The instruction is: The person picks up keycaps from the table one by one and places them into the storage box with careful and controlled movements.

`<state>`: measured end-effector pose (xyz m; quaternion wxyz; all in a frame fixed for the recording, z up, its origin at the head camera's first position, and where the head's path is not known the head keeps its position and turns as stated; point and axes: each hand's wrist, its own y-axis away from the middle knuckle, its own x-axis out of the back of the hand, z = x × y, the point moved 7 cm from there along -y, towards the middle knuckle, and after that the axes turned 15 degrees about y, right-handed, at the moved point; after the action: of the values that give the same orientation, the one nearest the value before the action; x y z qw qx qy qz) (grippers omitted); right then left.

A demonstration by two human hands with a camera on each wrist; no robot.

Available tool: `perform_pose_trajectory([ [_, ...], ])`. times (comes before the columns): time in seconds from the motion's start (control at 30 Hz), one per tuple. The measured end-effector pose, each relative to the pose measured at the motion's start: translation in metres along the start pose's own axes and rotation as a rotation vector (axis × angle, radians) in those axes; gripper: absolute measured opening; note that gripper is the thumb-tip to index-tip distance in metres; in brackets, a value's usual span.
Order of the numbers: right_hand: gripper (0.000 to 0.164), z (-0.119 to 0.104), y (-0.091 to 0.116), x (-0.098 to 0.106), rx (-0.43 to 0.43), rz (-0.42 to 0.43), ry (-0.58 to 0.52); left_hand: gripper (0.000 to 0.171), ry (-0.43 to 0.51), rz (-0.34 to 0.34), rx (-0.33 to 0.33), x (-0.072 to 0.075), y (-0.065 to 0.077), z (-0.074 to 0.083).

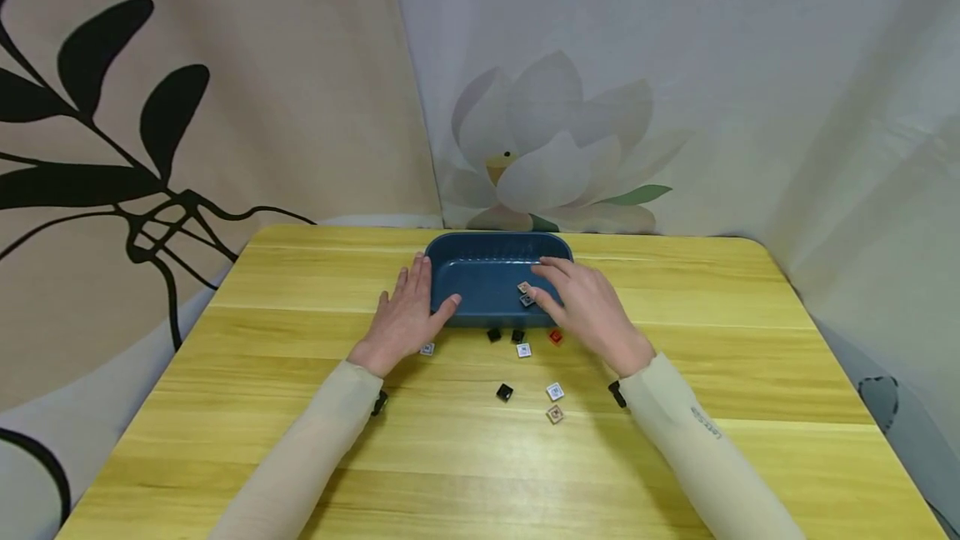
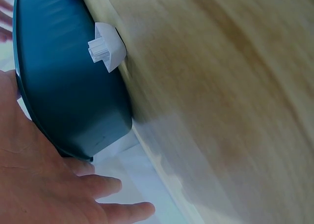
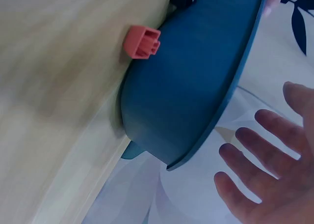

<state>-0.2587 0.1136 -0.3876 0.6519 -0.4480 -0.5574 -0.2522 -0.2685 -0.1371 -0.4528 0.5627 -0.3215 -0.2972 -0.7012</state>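
on the yellow table (image 1: 300,440), blue tray (image 1: 480,277) between relaxed left hand (image 1: 405,315) and loose right hand (image 1: 592,311)

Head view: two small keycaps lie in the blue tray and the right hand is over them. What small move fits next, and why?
Probably the right hand, open above the dark blue oval plastic tray, draws back toward the small red square keycap on the yellow wooden table. That piece lies nearest it, outside the tray, while the left hand rests against the tray's side.

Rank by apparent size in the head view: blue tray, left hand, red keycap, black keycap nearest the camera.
1. blue tray
2. left hand
3. and 4. red keycap and black keycap: look alike; the black one sits closer to the camera, so unranked.
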Motion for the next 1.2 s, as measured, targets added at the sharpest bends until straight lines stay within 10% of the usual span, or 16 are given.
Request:
perform_pose_trajectory([
  [0.77, 0.053, -0.046, 0.057, 0.018, 0.263, 0.088, -0.003, 0.095, 0.004, 0.012, -0.005, 0.000, -0.001, 0.000],
  [1.2, 0.062, -0.079, 0.070, -0.013, 0.400, -0.212, 0.011, 0.097, 0.001, 0.003, 0.011, 0.000, 0.000, 0.000],
])
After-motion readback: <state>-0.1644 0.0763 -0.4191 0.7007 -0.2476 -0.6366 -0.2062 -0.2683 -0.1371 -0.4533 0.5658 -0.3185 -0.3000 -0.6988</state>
